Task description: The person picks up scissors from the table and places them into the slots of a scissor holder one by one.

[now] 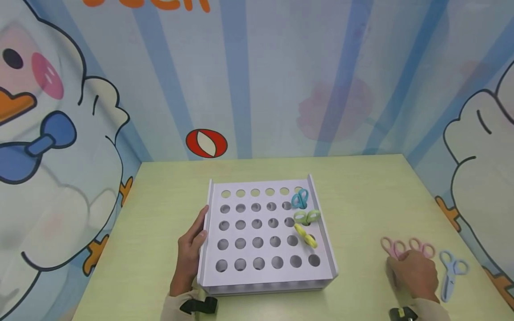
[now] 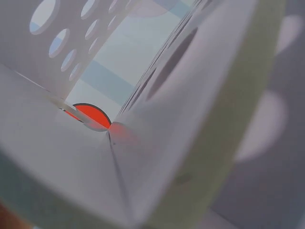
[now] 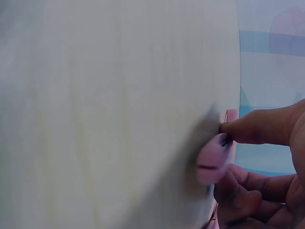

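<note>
A white rack (image 1: 248, 232) with rows of round holes stands at mid-table. My left hand (image 1: 188, 252) rests against its left side, fingers reaching along the wall; no fingers show in the left wrist view. Teal scissors (image 1: 300, 199), green scissors (image 1: 307, 217) and yellow scissors (image 1: 305, 236) stand handles up in the rack's right column. At the right, my right hand (image 1: 415, 273) pinches pink scissors (image 3: 213, 160) between thumb and fingers, close to the tabletop. A second pair of pink scissors (image 1: 429, 249) lies partly hidden behind that hand. Light blue scissors (image 1: 451, 274) lie to its right.
The pale yellow-green table (image 1: 357, 196) meets a printed blue striped wall (image 1: 273, 89) at the back. Side panels with cartoon birds (image 1: 60, 214) close in left and right. The rack has raised side walls (image 1: 323, 223).
</note>
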Tool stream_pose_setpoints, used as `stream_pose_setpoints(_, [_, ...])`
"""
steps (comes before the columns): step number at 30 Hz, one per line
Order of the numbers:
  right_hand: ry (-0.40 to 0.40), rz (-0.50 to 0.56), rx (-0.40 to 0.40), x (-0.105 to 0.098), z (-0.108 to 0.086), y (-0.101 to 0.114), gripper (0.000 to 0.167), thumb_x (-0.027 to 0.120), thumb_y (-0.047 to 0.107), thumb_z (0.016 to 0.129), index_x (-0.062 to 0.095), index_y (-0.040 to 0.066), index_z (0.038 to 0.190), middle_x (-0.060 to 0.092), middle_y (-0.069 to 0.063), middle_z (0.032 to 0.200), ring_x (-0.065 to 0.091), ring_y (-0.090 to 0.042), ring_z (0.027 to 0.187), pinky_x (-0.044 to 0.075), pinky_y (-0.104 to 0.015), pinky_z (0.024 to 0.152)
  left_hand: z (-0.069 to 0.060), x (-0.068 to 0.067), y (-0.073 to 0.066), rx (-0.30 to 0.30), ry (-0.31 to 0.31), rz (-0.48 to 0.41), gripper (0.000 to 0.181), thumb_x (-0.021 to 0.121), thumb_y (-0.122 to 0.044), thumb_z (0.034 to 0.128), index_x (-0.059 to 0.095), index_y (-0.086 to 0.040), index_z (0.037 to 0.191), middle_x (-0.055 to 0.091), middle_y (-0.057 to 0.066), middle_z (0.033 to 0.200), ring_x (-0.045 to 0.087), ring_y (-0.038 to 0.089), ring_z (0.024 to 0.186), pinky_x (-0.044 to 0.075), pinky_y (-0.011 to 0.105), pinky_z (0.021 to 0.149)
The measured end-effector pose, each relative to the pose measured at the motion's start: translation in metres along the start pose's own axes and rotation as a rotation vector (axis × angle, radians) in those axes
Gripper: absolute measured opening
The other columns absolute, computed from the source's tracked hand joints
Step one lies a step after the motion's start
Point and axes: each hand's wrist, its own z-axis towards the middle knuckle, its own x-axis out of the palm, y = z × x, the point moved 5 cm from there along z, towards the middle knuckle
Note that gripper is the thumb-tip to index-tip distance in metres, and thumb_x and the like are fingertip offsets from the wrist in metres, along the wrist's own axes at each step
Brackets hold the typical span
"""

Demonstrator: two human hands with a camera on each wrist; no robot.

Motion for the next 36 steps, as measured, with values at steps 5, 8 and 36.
stream_pose_setpoints(5, [0.003,0.008,0.010,0.000,-0.001,-0.001,0.040,0.060,0.035,0.083,0.070,-0.001,0.094,0.069,-0.021,0.082,0.061,-0.034,0.071,0.041,-0.035,0.051,0.000,0.000,0.000,0.009,0.003,-0.001,0.052,0.042,-0.004,0.1004,0.045,-0.011,0.152,0.041,0.018,0.156,0.045,-0.008,0.137,0.040,0.009,0.105])
stream_pose_setpoints(8, [0.009,0.008,0.008,0.001,0.000,-0.001,0.042,0.061,0.036,0.083,0.070,-0.003,0.097,0.069,-0.022,0.084,0.061,-0.034,0.071,0.041,-0.035,0.051,0.000,0.000,0.001,0.011,0.003,-0.002,0.052,0.042,-0.005,0.1004,0.045,-0.011,0.152,0.041,0.018,0.156,0.045,-0.008,0.137,0.040,0.009,0.105])
stream_pose_setpoints(36, [-0.001,-0.018,-0.023,-0.004,0.000,0.011,0.058,0.058,0.044,0.090,0.068,-0.009,0.111,0.069,-0.032,0.103,0.064,-0.040,0.079,0.045,-0.038,0.056,0.000,0.001,-0.002,0.019,-0.007,0.016,0.052,0.042,-0.003,0.1002,0.045,-0.011,0.152,0.042,0.018,0.156,0.044,-0.008,0.138,0.038,0.009,0.107])
